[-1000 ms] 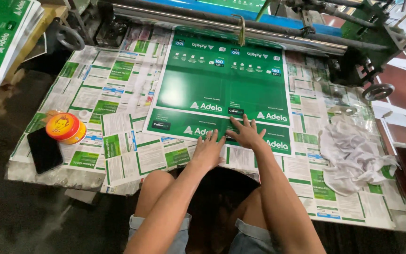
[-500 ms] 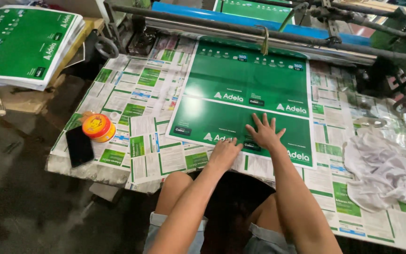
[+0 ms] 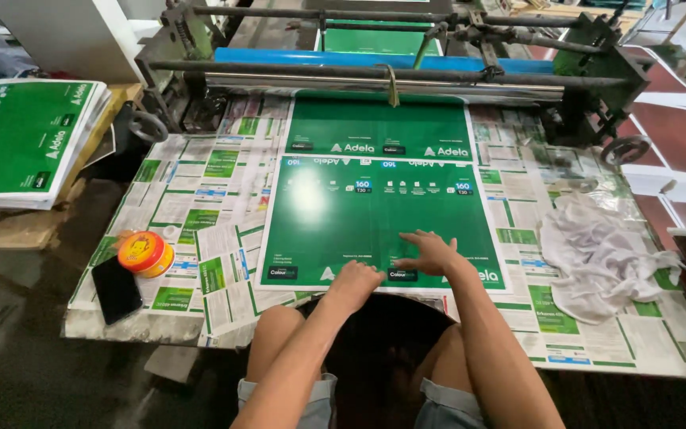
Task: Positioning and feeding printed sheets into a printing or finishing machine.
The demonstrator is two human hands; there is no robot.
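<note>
Newsprint sheets with green panels cover the low work table (image 3: pixel 200 206) that fills the middle of the head view, and a roller machine with a blue bar and grey steel rods (image 3: pixel 391 67) runs across the top of the frame. From where I watch, a glossy green printed cardboard sheet (image 3: pixel 359 214) lies flat at the centre of the table, its far edge overlapping a second green sheet (image 3: pixel 379 127) that comes out from under the rollers.

Low in the centre of the frame, the left hand (image 3: pixel 355 282) rests on the near edge of the glossy sheet with its fingers curled under, close to a loose fist. Just right of it, the right hand (image 3: pixel 430 253) lies palm down on the same sheet, fingers spread and stretched toward the left.

At the lower left, a round orange and yellow tin (image 3: pixel 144 253) sits beside a black phone (image 3: pixel 115 287). A crumpled white cloth (image 3: pixel 597 254) lies at the right, and a stack of green printed sheets (image 3: pixel 21 139) is piled at the upper left.
</note>
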